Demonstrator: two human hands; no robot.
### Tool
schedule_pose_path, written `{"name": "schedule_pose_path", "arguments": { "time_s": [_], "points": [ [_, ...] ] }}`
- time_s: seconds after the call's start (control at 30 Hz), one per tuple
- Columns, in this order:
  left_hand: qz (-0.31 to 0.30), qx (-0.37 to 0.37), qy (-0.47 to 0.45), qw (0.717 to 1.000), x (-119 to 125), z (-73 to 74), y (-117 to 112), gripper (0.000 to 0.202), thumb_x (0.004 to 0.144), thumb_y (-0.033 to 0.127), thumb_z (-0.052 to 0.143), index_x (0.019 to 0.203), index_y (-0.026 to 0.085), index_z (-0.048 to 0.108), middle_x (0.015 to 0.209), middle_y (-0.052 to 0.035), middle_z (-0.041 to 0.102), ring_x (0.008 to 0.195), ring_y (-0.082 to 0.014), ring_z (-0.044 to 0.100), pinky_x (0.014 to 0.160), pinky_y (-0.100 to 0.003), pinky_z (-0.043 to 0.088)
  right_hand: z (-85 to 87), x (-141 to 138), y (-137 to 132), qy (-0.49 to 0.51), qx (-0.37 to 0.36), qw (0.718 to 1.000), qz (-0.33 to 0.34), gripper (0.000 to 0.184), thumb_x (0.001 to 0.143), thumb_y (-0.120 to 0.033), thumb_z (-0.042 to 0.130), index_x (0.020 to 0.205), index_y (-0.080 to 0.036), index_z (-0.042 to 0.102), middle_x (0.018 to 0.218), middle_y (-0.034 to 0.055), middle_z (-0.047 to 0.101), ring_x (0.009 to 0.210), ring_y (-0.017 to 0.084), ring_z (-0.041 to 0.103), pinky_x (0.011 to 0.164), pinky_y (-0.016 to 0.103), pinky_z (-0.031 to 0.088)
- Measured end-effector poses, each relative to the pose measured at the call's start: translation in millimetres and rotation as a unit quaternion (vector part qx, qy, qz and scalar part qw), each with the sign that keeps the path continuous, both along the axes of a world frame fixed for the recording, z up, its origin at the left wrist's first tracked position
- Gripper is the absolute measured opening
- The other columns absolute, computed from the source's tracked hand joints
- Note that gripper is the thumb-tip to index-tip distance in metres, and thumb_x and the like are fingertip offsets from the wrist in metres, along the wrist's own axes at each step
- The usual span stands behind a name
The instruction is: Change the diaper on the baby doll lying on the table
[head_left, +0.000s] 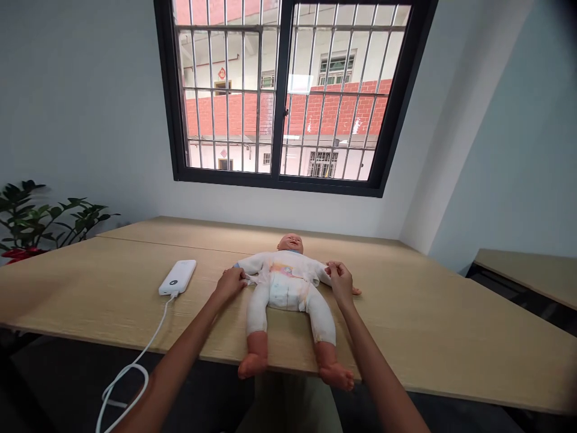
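A baby doll (288,270) lies on its back on the table, head toward the window and feet at the front edge. It wears a white top with a coloured print, a white diaper (286,292) and white cloth on its legs. My left hand (231,282) is closed at the doll's sleeve side, its fingertips pinching the loose white edge of the top (251,279). On the other side, my right hand (341,280) is closed in a pinch over the doll's other sleeve; what lies between those fingertips is too small to make out.
A white power bank (177,277) with a white cable (158,328) lies left of the doll, the cable hanging over the front edge of the wooden table (428,319). A potted plant (49,219) stands far left. Behind the table is a barred window (279,108).
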State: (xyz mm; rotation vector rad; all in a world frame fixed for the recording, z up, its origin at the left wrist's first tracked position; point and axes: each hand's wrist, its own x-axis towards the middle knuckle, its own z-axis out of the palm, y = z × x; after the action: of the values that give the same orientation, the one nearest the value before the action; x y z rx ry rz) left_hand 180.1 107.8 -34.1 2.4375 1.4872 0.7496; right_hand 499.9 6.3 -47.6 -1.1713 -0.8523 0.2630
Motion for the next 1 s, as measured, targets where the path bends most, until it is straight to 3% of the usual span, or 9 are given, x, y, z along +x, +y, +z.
{"name": "schedule_pose_path", "arguments": {
  "time_s": [0.2, 0.3, 0.37, 0.43, 0.53, 0.63, 0.73, 0.87, 1.0],
  "points": [
    [-0.001, -0.026, -0.041, 0.999, -5.4, -1.6, 10.0, 0.014, 0.065, 0.010, 0.067, 0.064, 0.014, 0.054, 0.071, -0.0023, 0.057, 0.071, -0.0182, 0.051, 0.062, -0.025, 0.029, 0.2, -2.4, -2.8, -0.016, -0.006, 1.000, 0.009, 0.046, 0.068, -0.060, 0.055, 0.075, -0.014, 0.057, 0.069, 0.0056, 0.057, 0.069, 0.017, 0.053, 0.068, 0.029, 0.041],
    [-0.020, -0.041, -0.077, 0.996, -5.7, 8.4, 8.9, 0.017, 0.064, 0.020, 0.066, 0.062, 0.015, 0.050, 0.064, 0.0012, 0.053, 0.066, -0.0152, 0.049, 0.059, -0.023, 0.030, 6.4, -10.4, -8.5, -0.025, 0.013, 0.999, 0.018, 0.046, 0.068, -0.059, 0.057, 0.077, -0.014, 0.058, 0.073, 0.0063, 0.059, 0.072, 0.017, 0.054, 0.070, 0.030, 0.042],
    [-0.066, -0.066, -0.131, 0.987, -1.5, 20.7, 3.7, 0.023, 0.067, 0.034, 0.065, 0.065, 0.015, 0.052, 0.063, 0.0017, 0.052, 0.063, -0.0135, 0.048, 0.057, -0.022, 0.032, 14.9, -22.9, -12.0, -0.087, 0.014, 0.994, 0.059, 0.044, 0.073, -0.058, 0.058, 0.083, -0.014, 0.062, 0.087, 0.0078, 0.064, 0.081, 0.018, 0.057, 0.077, 0.031, 0.043],
    [-0.122, -0.101, -0.202, 0.966, 6.2, 34.3, -3.6, 0.034, 0.065, 0.046, 0.065, 0.068, 0.014, 0.054, 0.062, 0.0004, 0.053, 0.061, -0.0126, 0.046, 0.056, -0.022, 0.032, 25.1, -40.0, -11.2, -0.199, 0.002, 0.970, 0.140, 0.039, 0.080, -0.053, 0.058, 0.094, -0.018, 0.067, 0.105, 0.0068, 0.064, 0.096, 0.018, 0.057, 0.088, 0.032, 0.042],
    [-0.181, -0.113, -0.281, 0.936, 21.9, 48.6, -14.7, 0.041, 0.060, 0.051, 0.068, 0.068, 0.013, 0.055, 0.064, -0.0023, 0.056, 0.062, -0.0129, 0.048, 0.057, -0.023, 0.034, 36.1, -65.9, 1.3, -0.381, -0.032, 0.894, 0.235, 0.035, 0.085, -0.046, 0.060, 0.112, -0.026, 0.068, 0.120, 0.0045, 0.060, 0.111, 0.020, 0.053, 0.099, 0.035, 0.038],
    [-0.210, -0.073, -0.302, 0.927, 39.1, 48.6, -22.6, 0.035, 0.064, 0.046, 0.067, 0.067, 0.014, 0.055, 0.066, -0.0029, 0.057, 0.064, -0.0134, 0.051, 0.060, -0.024, 0.038, 36.1, -82.1, 19.4, -0.498, -0.122, 0.835, 0.199, 0.036, 0.084, -0.047, 0.061, 0.115, -0.030, 0.069, 0.122, 0.0064, 0.058, 0.113, 0.028, 0.049, 0.097, 0.044, 0.035],
    [-0.227, -0.052, -0.311, 0.921, 57.7, 37.8, -27.7, 0.028, 0.068, 0.039, 0.066, 0.071, 0.013, 0.056, 0.069, -0.0033, 0.058, 0.066, -0.0136, 0.053, 0.062, -0.024, 0.040, 28.3, -87.6, 29.8, -0.532, -0.176, 0.813, 0.156, 0.035, 0.084, -0.049, 0.061, 0.111, -0.027, 0.069, 0.122, 0.0081, 0.058, 0.113, 0.031, 0.046, 0.092, 0.045, 0.034],
    [-0.245, -0.046, -0.324, 0.913, 84.3, 23.8, -31.5, 0.017, 0.071, 0.024, 0.064, 0.080, 0.014, 0.055, 0.073, -0.0023, 0.059, 0.069, -0.0140, 0.056, 0.064, -0.025, 0.042, 19.1, -86.3, 30.4, -0.520, -0.203, 0.821, 0.121, 0.039, 0.081, -0.043, 0.064, 0.110, -0.017, 0.062, 0.120, 0.0114, 0.057, 0.111, 0.029, 0.047, 0.089, 0.041, 0.035],
    [-0.228, -0.040, -0.301, 0.925, 98.2, 17.9, -33.5, 0.026, 0.067, 0.009, 0.065, 0.088, 0.015, 0.052, 0.072, 0.0016, 0.059, 0.070, -0.0142, 0.057, 0.067, -0.024, 0.043, 12.6, -81.7, 28.2, -0.430, -0.185, 0.874, 0.134, 0.051, 0.073, -0.035, 0.069, 0.117, -0.015, 0.054, 0.117, 0.0100, 0.058, 0.108, 0.025, 0.050, 0.088, 0.036, 0.036]
  ]
}}
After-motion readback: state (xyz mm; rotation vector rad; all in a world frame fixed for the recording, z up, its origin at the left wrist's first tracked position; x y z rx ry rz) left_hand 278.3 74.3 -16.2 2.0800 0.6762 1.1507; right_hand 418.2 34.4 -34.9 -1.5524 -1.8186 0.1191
